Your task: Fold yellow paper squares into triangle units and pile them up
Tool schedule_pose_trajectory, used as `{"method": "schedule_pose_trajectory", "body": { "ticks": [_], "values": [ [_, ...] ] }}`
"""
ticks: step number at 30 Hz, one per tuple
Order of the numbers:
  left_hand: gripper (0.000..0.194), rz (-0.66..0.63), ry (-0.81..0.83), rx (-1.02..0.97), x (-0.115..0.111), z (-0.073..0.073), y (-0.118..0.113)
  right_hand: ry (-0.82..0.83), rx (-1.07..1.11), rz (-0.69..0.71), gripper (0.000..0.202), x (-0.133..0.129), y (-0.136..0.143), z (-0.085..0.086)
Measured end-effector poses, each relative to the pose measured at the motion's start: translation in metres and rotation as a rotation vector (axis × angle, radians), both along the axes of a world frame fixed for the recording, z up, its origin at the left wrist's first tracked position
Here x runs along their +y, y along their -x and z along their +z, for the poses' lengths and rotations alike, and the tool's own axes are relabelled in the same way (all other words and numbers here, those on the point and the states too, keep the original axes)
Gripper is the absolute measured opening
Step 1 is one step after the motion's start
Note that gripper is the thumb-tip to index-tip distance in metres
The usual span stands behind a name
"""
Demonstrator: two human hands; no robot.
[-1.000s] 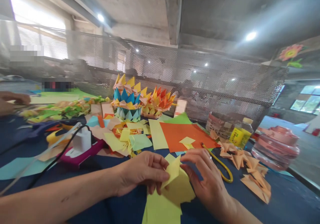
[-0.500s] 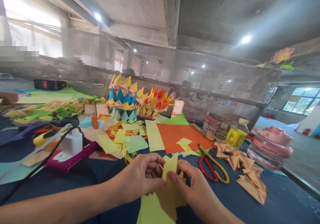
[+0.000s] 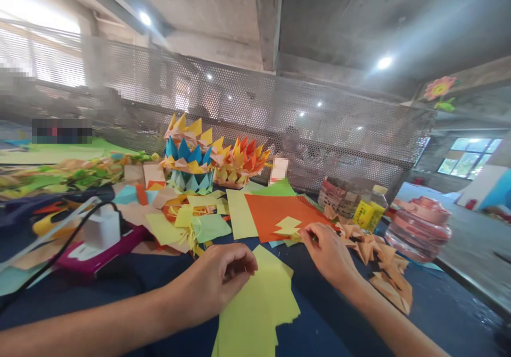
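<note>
My left hand (image 3: 233, 274) is curled, its thumb and fingertips together at the left edge of a yellow sheet of paper (image 3: 269, 269). That sheet lies over more pale yellow-green paper (image 3: 247, 330) stacked unevenly below it on the dark blue table. To the right, my right hand (image 3: 327, 250) has its fingers curled in, just in front of the orange paper (image 3: 265, 216). The hand covers the spot where the red-and-yellow scissors lay, and what its fingers hold cannot be made out. A small yellow paper piece (image 3: 288, 224) rests on the orange paper beside it.
Folded tan paper pieces (image 3: 385, 256), a yellow-labelled bottle (image 3: 370, 209) and a pink bottle (image 3: 419, 229) stand on the right. Folded-paper crowns (image 3: 189, 160) sit at the back. On the left are paper scraps (image 3: 170, 229), a magenta power strip (image 3: 104, 248) and a black cable.
My right hand has let go of the yellow paper and moved right and forward over the scissors. The upright folded strip has come down flat. The view has shifted slightly.
</note>
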State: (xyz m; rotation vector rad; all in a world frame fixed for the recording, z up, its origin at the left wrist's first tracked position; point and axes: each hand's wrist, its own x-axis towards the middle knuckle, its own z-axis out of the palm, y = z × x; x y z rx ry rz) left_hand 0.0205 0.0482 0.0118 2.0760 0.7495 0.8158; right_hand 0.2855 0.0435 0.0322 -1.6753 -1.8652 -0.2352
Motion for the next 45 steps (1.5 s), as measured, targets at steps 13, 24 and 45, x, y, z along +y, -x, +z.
{"method": "schedule_pose_trajectory", "body": {
  "ticks": [13,24,45],
  "values": [
    [0.034,-0.007,-0.158,0.232,-0.002,0.012,0.011,0.097,-0.128,0.404,0.017,-0.042,0.058,-0.005],
    [0.047,0.080,-0.148,0.410,-0.002,0.018,0.009,0.097,-0.098,0.444,0.015,-0.040,0.059,-0.008],
    [0.030,0.110,-0.051,0.313,0.005,0.009,0.007,0.131,-0.051,0.447,0.016,-0.039,0.057,-0.007]
  ]
}}
